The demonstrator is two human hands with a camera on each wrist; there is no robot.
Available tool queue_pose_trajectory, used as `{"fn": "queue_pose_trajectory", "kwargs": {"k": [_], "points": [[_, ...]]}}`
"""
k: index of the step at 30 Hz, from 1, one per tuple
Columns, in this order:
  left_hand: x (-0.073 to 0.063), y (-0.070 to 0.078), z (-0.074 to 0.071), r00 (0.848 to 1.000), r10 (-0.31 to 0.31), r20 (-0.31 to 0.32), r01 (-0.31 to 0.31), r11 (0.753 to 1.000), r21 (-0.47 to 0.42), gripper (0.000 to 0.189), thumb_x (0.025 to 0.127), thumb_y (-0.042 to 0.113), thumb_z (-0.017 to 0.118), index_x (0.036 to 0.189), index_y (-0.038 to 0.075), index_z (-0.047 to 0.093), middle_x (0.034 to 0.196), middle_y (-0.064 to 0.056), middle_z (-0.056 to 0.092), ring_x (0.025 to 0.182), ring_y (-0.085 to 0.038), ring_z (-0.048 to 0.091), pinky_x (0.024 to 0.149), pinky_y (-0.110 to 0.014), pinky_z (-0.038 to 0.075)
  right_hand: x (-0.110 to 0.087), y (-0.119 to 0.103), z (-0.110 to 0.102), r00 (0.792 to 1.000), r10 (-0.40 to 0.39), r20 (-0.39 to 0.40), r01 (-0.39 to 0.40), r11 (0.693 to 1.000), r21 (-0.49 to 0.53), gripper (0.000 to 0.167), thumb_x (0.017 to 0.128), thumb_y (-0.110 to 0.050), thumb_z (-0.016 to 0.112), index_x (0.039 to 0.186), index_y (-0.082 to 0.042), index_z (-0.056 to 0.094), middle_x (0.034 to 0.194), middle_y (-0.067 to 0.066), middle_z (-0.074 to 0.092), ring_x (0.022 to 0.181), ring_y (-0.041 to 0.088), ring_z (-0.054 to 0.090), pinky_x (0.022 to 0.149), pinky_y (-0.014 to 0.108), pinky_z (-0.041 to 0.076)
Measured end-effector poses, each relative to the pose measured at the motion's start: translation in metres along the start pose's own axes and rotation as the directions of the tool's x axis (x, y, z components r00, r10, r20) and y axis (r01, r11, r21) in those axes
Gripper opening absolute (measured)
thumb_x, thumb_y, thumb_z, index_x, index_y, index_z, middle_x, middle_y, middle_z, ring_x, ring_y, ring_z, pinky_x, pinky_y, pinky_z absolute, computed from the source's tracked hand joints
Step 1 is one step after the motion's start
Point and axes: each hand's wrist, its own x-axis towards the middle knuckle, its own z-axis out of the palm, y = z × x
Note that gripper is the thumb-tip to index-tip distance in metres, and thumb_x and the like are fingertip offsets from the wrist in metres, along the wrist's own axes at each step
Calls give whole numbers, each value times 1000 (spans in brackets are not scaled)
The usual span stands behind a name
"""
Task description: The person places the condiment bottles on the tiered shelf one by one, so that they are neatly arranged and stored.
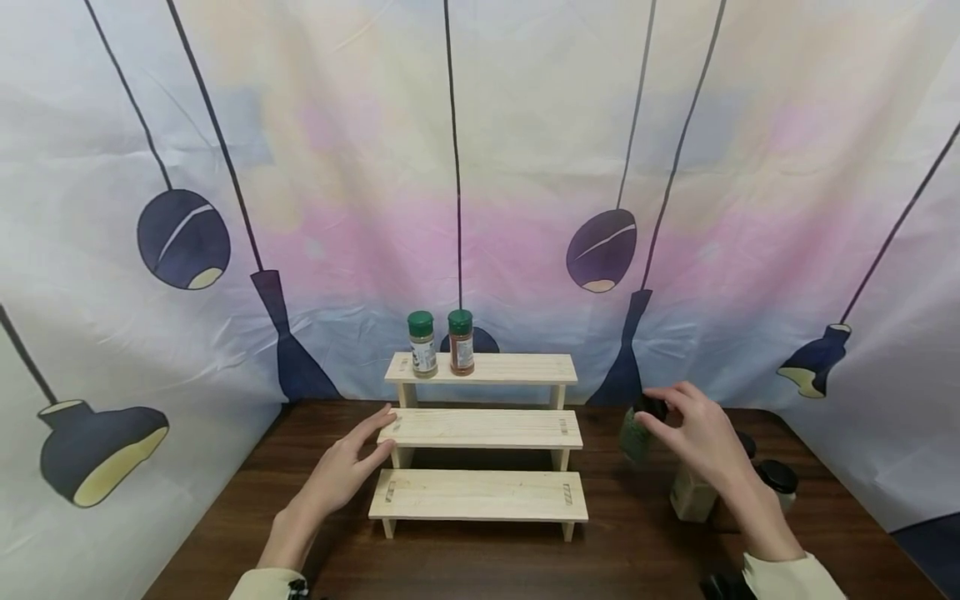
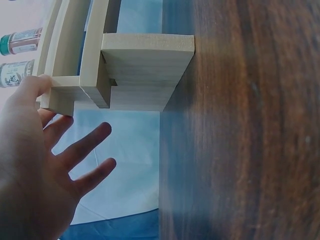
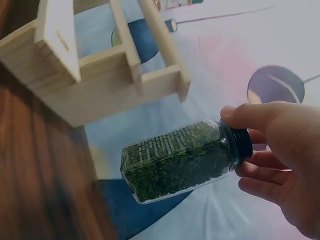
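Note:
A clear jar of dried green herbs (image 3: 175,162) with a black lid is in my right hand (image 1: 697,429); thumb and fingers grip it by the lid, off the table, to the right of a three-step wooden rack (image 1: 480,429). In the right wrist view the jar lies tilted, its base towards the rack. My left hand (image 1: 341,467) holds the left end of the rack's middle step, thumb at the front corner and index finger at the back. Its other fingers (image 2: 90,142) spread out beyond the board. Two green-capped spice jars, one pale (image 1: 423,354) and one reddish (image 1: 461,354), stand on the top step.
More black-lidded jars stand on the dark wooden table (image 1: 300,533) under my right forearm, among them a square-sided jar (image 1: 692,496) and one with a wide lid (image 1: 778,477). A cloth backdrop (image 1: 517,125) printed with lamps hangs behind the table.

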Motion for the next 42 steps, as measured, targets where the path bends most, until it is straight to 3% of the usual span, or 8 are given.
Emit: {"fn": "queue_pose_trajectory", "kwargs": {"k": [7, 12, 21, 30, 42], "points": [[1, 0, 1, 1000, 5, -2, -5, 1000, -2, 54, 100, 50, 53, 148, 27, 48, 159, 0, 39, 141, -34, 43, 105, -60, 42, 18, -19, -5, 998, -66, -16, 66, 997, 26, 37, 86, -23, 79, 117, -3, 72, 105, 13, 65, 83, 26, 64, 67, 42, 55], [0, 0, 1, 1000, 4, -5, -4, 1000, -9, 53, 100, 50, 53, 148, 27, 48, 159, -1, 39, 142, -35, 42, 105, -62, 40, 32, -34, -6, 995, -96, -19, 96, 995, 39, 38, 87, -27, 78, 118, -6, 72, 108, 10, 65, 87, 25, 62, 68, 41, 50], [-1, -1, 1, 1000, 4, 5, -4, 1000, -25, 53, 101, 49, 53, 149, 26, 47, 159, -2, 38, 143, -36, 40, 106, -62, 39, 55, -60, -8, 990, -139, -6, 139, 988, 64, 36, 88, -27, 77, 118, -8, 72, 108, 9, 65, 95, 28, 64, 75, 46, 55], [-1, -2, 0, 1000, 14, -12, -15, 1000, -25, 53, 100, 48, 54, 148, 26, 48, 159, -3, 39, 143, -35, 40, 106, -62, 39, 77, -82, -9, 963, -265, -40, 267, 960, 86, 34, 87, -22, 77, 116, -6, 73, 109, 10, 67, 95, 26, 63, 76, 44, 54], [-1, 0, -1, 1000, 16, -12, -16, 1000, -22, 52, 101, 48, 54, 148, 26, 48, 159, -2, 40, 143, -34, 40, 107, -61, 38, 108, -104, -4, 960, -279, 7, 274, 948, 161, 36, 90, -21, 75, 121, -5, 70, 112, 11, 67, 96, 25, 63, 75, 41, 53]]}}
